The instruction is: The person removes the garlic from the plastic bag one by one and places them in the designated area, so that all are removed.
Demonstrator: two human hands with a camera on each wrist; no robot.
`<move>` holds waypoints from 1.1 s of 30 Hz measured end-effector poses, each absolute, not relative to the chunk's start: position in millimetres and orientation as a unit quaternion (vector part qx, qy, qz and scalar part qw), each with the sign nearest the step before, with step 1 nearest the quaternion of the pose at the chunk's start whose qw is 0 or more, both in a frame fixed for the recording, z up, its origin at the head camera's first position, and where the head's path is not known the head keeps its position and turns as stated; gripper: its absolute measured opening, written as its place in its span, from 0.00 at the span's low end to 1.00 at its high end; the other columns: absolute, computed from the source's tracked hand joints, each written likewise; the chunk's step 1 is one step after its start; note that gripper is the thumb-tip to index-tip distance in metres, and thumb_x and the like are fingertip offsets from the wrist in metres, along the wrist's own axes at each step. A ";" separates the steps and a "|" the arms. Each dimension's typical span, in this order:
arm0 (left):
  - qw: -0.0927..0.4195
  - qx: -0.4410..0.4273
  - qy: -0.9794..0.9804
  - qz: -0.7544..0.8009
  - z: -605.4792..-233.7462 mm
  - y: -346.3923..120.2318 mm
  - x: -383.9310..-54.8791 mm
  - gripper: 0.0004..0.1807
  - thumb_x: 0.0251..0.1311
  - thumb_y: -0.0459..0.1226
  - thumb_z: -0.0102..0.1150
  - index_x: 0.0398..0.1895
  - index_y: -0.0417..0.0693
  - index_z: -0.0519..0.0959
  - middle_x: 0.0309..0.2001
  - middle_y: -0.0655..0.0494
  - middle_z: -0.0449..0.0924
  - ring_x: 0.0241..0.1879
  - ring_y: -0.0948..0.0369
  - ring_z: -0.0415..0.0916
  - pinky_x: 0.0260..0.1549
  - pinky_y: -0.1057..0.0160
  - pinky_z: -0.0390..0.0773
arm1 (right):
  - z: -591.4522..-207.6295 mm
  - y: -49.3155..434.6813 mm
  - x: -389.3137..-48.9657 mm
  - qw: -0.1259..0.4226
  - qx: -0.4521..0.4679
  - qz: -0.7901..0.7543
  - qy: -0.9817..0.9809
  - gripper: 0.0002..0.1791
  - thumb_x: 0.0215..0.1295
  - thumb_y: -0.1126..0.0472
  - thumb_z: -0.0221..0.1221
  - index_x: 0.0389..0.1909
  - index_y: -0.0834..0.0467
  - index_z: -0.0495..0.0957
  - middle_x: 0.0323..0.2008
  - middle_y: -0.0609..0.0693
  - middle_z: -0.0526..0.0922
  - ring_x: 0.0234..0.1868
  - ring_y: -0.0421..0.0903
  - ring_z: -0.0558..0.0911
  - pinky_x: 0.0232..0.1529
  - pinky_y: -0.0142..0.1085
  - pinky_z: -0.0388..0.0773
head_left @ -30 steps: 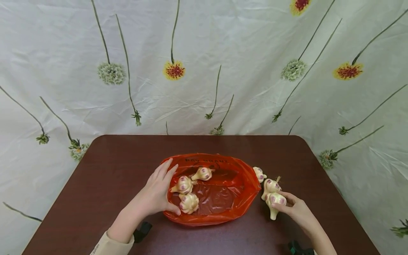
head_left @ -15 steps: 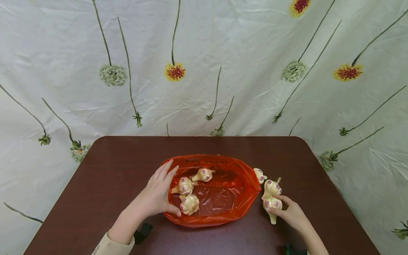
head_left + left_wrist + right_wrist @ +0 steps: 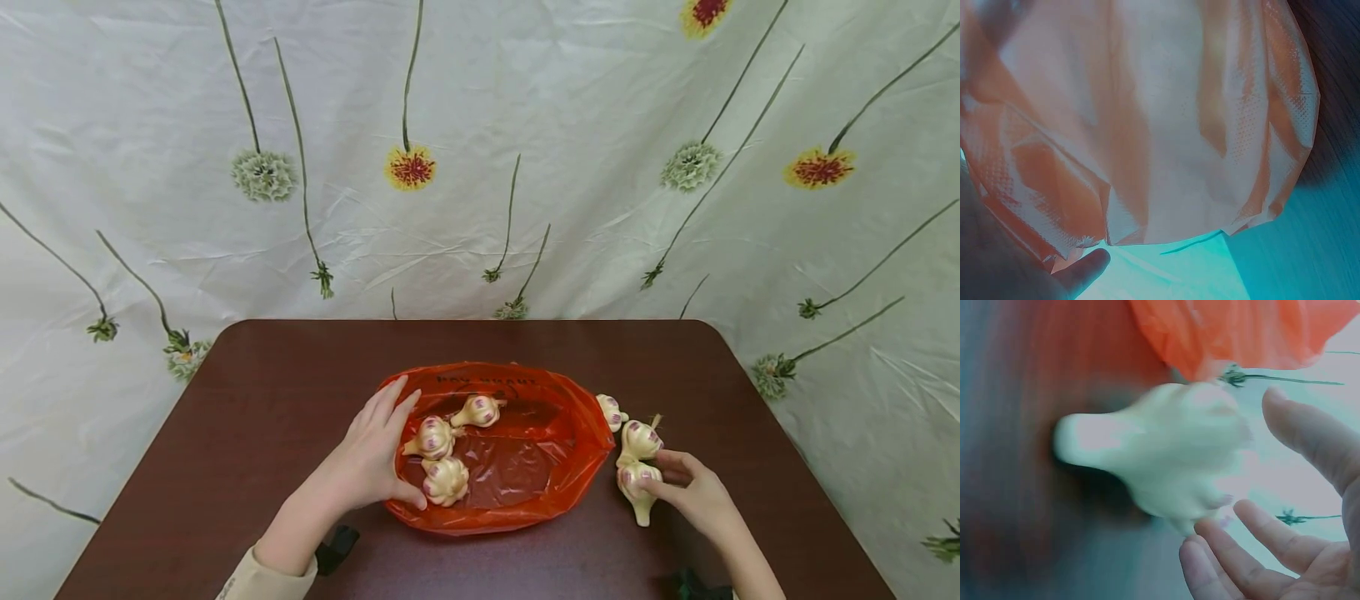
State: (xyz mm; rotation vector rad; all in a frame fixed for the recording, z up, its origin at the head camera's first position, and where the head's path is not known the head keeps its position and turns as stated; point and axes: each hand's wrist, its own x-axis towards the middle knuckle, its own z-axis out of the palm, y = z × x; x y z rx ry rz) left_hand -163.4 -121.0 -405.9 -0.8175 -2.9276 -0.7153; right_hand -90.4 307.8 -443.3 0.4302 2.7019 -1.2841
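Beyond the rounded far corners of the dark reddish-brown wooden table (image 3: 247, 417) hangs a pale, flower-printed cloth (image 3: 450, 250); I have bare wood between my right wrist and the right edge. The orange-red translucent plastic bag (image 3: 510, 520) gapes upward mid-table, its pointed right side close against the bulbs there, limiting leftward travel. My left hand (image 3: 367, 458) spreads at its left rim, fingers and thumb apart. My right hand (image 3: 696, 496) straddles the nearest cream, purple-streaked garlic bulb (image 3: 634, 478), not clamped: the wrist view shows the thumb clear. That bulb rests on the table, touching or nearly touching a second bulb (image 3: 639, 439); a third bulb (image 3: 611, 412) is partly hidden by the bag, and three bagged bulbs (image 3: 446, 482) lie inside. I judge the step as taking hold; next calls for closing on that bulb without nudging its neighbour.
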 end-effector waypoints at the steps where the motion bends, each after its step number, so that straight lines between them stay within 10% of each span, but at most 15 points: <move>1: 0.011 -0.262 -0.937 -0.228 -405.9 -121.0 -163.4 0.71 0.21 0.55 0.85 0.72 0.35 0.59 0.75 0.35 0.48 0.73 0.37 0.47 0.64 0.29 0.58 | -439.5 308.3 -90.2 0.057 0.143 -0.420 0.894 0.37 0.61 0.50 0.67 0.64 0.68 0.69 0.62 0.67 0.75 0.60 0.61 0.77 0.53 0.45 0.79; 11: 0.014 -0.267 -0.937 -0.224 -406.1 -121.3 -163.5 0.71 0.21 0.56 0.85 0.72 0.35 0.59 0.75 0.34 0.48 0.72 0.36 0.48 0.64 0.30 0.59 | -397.6 294.5 -101.0 0.022 0.107 -0.428 0.897 0.35 0.64 0.51 0.65 0.66 0.64 0.68 0.63 0.67 0.74 0.61 0.63 0.77 0.56 0.50 0.79; 21: 0.005 -0.262 -0.938 -0.228 -404.2 -121.5 -163.0 0.70 0.22 0.56 0.85 0.72 0.35 0.58 0.76 0.35 0.47 0.73 0.36 0.47 0.64 0.30 0.58 | -361.0 249.6 -126.1 -0.017 0.006 -0.496 0.868 0.27 0.65 0.52 0.65 0.62 0.58 0.74 0.60 0.59 0.78 0.59 0.57 0.79 0.53 0.32 0.80; 33: 0.009 -0.263 -0.937 -0.231 -405.5 -122.0 -162.7 0.70 0.22 0.56 0.85 0.72 0.36 0.59 0.76 0.35 0.47 0.73 0.36 0.47 0.64 0.30 0.58 | -339.8 200.4 -159.2 0.032 -0.065 -0.527 0.847 0.25 0.64 0.52 0.65 0.60 0.55 0.75 0.61 0.55 0.78 0.62 0.58 0.77 0.63 0.50 0.74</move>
